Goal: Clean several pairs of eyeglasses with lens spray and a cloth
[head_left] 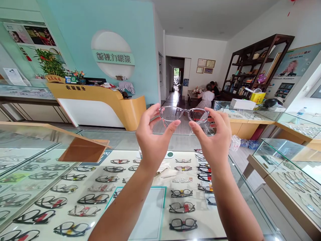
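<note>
A pair of clear-framed eyeglasses (185, 109) is held up at arm's length above the display case, its lenses side by side. My left hand (153, 135) pinches the left end of the frame between thumb and fingers. At the other end, the fingers of my right hand (214, 134) are closed round the frame's right side. Red lettering shows on the right lens, which looks darker than the left one. Below my arms, rows of eyeglasses (182, 207) lie in the glass display case (135, 157), many with red or yellow tags.
A wooden tray-like piece (84, 149) rests tilted on the glass at left. Beyond stands a yellow-and-white counter (92, 107). More glass cases (288, 174) run along the right. Two people (207, 97) sit at a table far back, near a dark shelf (250, 70).
</note>
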A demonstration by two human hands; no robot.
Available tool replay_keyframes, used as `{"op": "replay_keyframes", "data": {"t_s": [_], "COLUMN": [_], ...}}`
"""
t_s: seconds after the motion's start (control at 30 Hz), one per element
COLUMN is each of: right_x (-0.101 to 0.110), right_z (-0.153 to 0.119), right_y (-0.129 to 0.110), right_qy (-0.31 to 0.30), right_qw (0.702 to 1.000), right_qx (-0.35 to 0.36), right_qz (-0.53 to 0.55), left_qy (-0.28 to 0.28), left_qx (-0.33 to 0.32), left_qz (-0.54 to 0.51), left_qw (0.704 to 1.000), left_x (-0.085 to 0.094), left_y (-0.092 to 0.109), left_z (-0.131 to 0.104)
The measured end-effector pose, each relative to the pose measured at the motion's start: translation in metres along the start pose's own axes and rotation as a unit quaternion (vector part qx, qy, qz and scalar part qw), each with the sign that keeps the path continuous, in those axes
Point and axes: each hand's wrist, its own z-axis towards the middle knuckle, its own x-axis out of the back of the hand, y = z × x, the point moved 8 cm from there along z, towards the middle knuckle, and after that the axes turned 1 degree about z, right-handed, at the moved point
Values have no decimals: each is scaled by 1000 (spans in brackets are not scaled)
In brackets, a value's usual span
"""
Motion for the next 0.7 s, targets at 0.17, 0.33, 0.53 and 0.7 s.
{"op": "replay_keyframes", "data": {"t_s": [0.17, 0.33, 0.53, 0.7], "right_x": [-3, -5, -16, -18], "right_z": [0, -1, -2, 0], "right_y": [3, 13, 20, 23], "right_qy": [-6, -19, -55, -52], "right_qw": [1000, 998, 988, 986], "right_qx": [-1, -42, -79, -82], "right_qz": [11, 32, 123, 139], "left_qy": [12, -6, -13, 3], "left_qx": [13, 18, 41, 70], "left_qz": [-10, -10, -96, -142], "left_qw": [1000, 1000, 994, 987], "left_x": [1, 0, -5, -5], "left_y": [-4, -4, -11, -18], "left_z": [0, 1, 2, 5]}}
